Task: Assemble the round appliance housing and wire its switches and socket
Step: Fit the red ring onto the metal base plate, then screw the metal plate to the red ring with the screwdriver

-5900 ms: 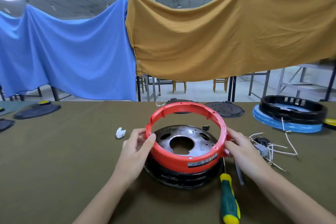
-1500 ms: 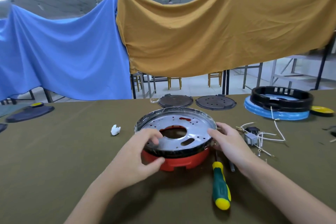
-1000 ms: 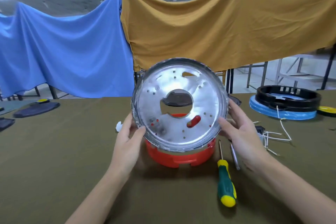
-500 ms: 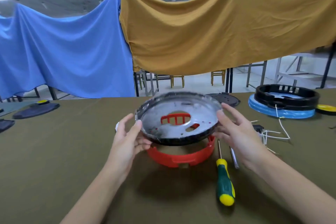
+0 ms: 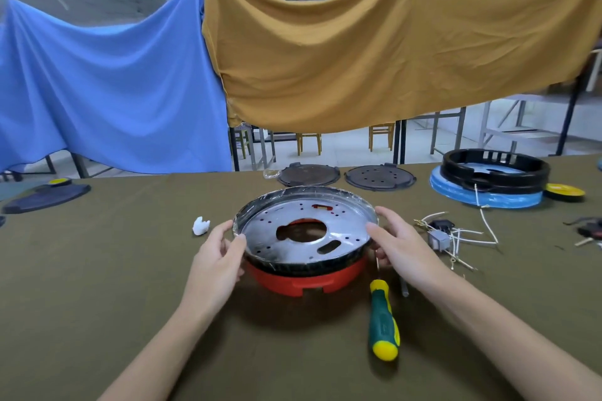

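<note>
A round metal pan (image 5: pixel 306 231) is gripped at its rim by the left hand (image 5: pixel 218 254) and right hand (image 5: pixel 395 246), fingers curled, and is seated on a red ring (image 5: pixel 303 280) mid-worktop (image 5: pixel 97 270). A screwdriver (image 5: pixel 382 319) is laid just right, with loose wires (image 5: pixel 456 238) beyond.
</note>
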`<state>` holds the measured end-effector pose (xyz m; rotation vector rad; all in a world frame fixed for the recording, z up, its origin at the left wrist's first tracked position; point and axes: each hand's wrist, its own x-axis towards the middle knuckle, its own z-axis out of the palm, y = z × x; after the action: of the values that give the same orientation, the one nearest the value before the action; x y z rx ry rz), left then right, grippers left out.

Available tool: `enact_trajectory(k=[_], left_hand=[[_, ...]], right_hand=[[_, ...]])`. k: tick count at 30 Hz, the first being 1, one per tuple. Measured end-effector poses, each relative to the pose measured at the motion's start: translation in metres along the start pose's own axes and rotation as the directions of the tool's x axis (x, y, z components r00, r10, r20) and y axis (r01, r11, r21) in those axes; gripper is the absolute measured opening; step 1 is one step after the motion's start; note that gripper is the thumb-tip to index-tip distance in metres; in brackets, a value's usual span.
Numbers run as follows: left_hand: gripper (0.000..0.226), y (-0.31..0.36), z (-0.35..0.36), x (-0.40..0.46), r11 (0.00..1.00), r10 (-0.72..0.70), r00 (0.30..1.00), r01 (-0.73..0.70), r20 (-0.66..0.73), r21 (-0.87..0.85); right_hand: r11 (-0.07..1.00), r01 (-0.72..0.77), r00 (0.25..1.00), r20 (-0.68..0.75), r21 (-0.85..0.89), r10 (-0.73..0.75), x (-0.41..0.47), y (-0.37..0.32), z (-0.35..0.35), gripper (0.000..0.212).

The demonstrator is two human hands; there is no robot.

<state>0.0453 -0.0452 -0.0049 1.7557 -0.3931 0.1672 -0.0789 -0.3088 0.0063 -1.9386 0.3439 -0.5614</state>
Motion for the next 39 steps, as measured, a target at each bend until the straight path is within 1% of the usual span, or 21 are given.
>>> enact_trajectory(k=[3,7,10,13,17,21,23,24,26,27,28,30,32,33,34,36,38,39], left_hand=[[0.029,-0.003,0.000,0.000,0.999,0.045,0.999,-0.045,-0.006,0.015],[0.035,-0.002,-0.001,-0.001,0.994,0.113,0.994,-0.113,0.005,0.006],[0.037,0.000,0.000,-0.002,0.990,0.140,0.990,-0.140,0.001,-0.020],[0.037,0.001,0.000,-0.002,0.990,0.139,0.990,-0.139,-0.009,-0.032],[0.037,-0.001,-0.002,0.002,0.997,0.076,0.997,-0.076,-0.018,0.001],[0.036,0.001,-0.003,0.000,1.000,0.001,1.000,-0.001,0.006,0.006],[0.036,0.004,-0.004,-0.001,0.997,0.014,1.000,-0.014,-0.005,0.073],[0.037,0.006,-0.005,-0.003,0.986,0.060,0.998,-0.053,-0.036,0.159],[0.042,0.013,-0.006,-0.010,0.921,0.234,0.969,-0.195,-0.080,0.337],[0.048,0.019,-0.006,-0.015,0.872,0.329,0.943,-0.282,-0.052,0.401],[0.052,0.025,-0.003,-0.022,0.809,0.417,0.909,-0.377,0.011,0.450],[0.054,0.033,0.008,-0.037,0.647,0.553,0.811,-0.562,0.189,0.515],[0.050,0.038,0.021,-0.047,0.484,0.612,0.710,-0.685,0.349,0.545],[0.047,0.038,0.026,-0.049,0.413,0.621,0.669,-0.723,0.409,0.555],[0.043,0.038,0.029,-0.050,0.353,0.628,0.633,-0.750,0.453,0.559],[0.036,0.034,0.033,-0.049,0.281,0.645,0.578,-0.788,0.501,0.548],[0.032,0.030,0.035,-0.048,0.253,0.667,0.545,-0.807,0.508,0.534],[0.032,0.029,0.035,-0.048,0.245,0.677,0.537,-0.810,0.503,0.533]], right_hand=[[1.000,0.014,1.000,-0.012,-0.009,-0.014,0.000,0.001,-0.001,0.043],[0.994,0.105,0.994,-0.041,-0.014,-0.105,-0.004,-0.002,-0.003,0.038],[0.987,0.163,0.984,-0.066,0.004,-0.163,-0.007,-0.003,-0.001,0.039],[0.982,0.186,0.980,-0.073,0.006,-0.185,-0.009,-0.004,-0.001,0.039],[0.991,0.136,0.990,-0.044,0.002,-0.136,-0.009,-0.005,0.001,0.034],[0.998,0.065,0.998,-0.017,-0.023,-0.066,-0.009,-0.006,0.003,0.038],[0.999,0.025,1.000,0.006,-0.021,-0.025,-0.008,-0.008,0.000,0.035],[1.000,0.000,1.000,0.002,-0.012,0.000,-0.006,-0.011,-0.005,0.033],[0.997,-0.069,0.997,-0.034,0.026,0.069,0.000,-0.018,-0.019,0.029],[0.994,-0.099,0.994,-0.043,0.035,0.101,0.001,-0.022,-0.029,0.026],[0.993,-0.119,0.992,-0.030,0.014,0.119,0.002,-0.025,-0.040,0.023],[0.984,-0.138,0.988,0.058,-0.110,0.145,-0.001,-0.031,-0.061,0.015],[0.951,-0.099,0.967,0.198,-0.291,0.161,-0.005,-0.036,-0.078,0.011],[0.923,-0.062,0.956,0.243,-0.381,0.165,-0.007,-0.037,-0.084,0.009],[0.896,-0.031,0.954,0.254,-0.442,0.158,-0.008,-0.036,-0.088,0.007],[0.879,-0.021,0.971,0.201,-0.477,0.132,-0.011,-0.030,-0.097,0.005],[0.857,-0.054,0.977,0.149,-0.513,0.151,-0.015,-0.020,-0.104,0.008],[0.820,-0.067,0.977,0.130,-0.568,0.170,-0.015,-0.017,-0.108,0.010]])
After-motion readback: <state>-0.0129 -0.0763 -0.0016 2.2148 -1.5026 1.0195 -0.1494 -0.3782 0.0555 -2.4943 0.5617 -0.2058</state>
